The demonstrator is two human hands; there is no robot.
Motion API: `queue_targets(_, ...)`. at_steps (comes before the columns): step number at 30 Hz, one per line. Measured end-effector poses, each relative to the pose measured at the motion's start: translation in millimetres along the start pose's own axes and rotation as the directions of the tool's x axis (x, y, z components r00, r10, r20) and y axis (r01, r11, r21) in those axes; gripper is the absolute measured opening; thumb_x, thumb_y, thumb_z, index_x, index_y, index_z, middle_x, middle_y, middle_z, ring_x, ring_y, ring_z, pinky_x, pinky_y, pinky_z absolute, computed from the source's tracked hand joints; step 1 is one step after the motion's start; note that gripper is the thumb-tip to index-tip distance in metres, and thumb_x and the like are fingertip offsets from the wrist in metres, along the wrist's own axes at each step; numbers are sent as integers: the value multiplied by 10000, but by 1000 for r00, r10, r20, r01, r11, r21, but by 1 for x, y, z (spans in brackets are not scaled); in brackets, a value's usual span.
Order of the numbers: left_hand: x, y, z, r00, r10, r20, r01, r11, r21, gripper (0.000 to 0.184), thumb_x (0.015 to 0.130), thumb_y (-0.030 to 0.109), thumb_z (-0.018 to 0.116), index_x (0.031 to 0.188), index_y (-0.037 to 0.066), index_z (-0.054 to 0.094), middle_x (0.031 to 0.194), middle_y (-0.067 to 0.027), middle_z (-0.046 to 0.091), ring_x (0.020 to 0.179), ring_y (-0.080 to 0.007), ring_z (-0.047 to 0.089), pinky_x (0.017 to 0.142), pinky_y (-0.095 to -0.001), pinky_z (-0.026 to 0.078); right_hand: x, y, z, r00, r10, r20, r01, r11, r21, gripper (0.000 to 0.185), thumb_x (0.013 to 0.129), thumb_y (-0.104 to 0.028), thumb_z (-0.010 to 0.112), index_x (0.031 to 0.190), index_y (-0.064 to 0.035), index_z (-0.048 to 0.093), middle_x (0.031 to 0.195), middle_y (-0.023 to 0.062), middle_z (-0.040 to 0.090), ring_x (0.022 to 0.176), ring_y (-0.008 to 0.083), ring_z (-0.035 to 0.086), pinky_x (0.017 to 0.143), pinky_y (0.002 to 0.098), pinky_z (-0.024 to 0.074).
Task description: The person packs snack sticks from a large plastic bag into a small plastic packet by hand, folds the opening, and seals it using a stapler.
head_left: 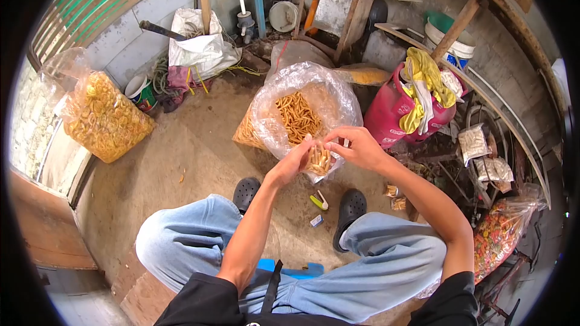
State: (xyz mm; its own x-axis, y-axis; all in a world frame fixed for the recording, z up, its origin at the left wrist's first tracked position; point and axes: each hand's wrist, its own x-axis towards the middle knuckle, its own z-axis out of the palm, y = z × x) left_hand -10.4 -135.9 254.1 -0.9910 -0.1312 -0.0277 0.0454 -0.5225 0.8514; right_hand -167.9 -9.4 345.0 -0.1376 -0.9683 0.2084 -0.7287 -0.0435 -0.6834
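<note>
A large clear plastic bag [338,99] stands open in front of me, with brown stick-shaped snacks [297,118] inside. At its near edge, my left hand [291,162] is wrapped round a small clear bag of pale stick snacks [319,160]. The fingers of my right hand [356,146] pinch together at the top of that small bag. On the floor below lie a green and white tool [319,200] and a small blue and white box [316,221].
A big bag of yellow snacks [109,115] stands at the left. To the right are a pink bin [386,111] with cloths on top, small filled packets [475,143] and a bag of colourful snacks [501,235]. Two small packs lie near my right shoe.
</note>
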Motion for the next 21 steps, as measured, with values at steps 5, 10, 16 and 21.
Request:
queue_targets(5,0,-3,-6,999,32,23,-31,998,-61,637,1010,526,301,1337,1,454,1193,-154,616,1095,-209,597,968,-345,456,-1,14,5,971,-183,-157,162,977,-137,115,828,-103,704,908,-29,666,894,82,643,833,207,625,749,326,490)
queue_targets(10,-3,5,3,1000,12,8,-13,992,127,448,917,198,643,1290,0,494,1174,-85,633,1040,-130,606,919,-287,476,1,7,2,987,142,-77,-131,982,138,115,835,-109,703,877,-17,649,885,84,628,823,196,626,745,315,491)
queue_targets(16,2,-1,-4,1000,6,8,-7,982,187,419,868,93,694,1255,47,541,1057,-20,639,946,-86,601,824,-263,501,-1,13,6,999,10,-46,-6,996,88,118,838,-106,704,834,1,652,863,73,640,718,161,625,676,299,495)
queue_targets(21,6,-8,-4,995,80,-65,-61,967,247,363,901,174,677,1229,57,574,1030,10,626,921,-68,579,812,-252,489,-1,24,3,983,166,83,-177,973,150,139,838,-115,709,828,10,650,793,57,627,689,157,613,646,297,484)
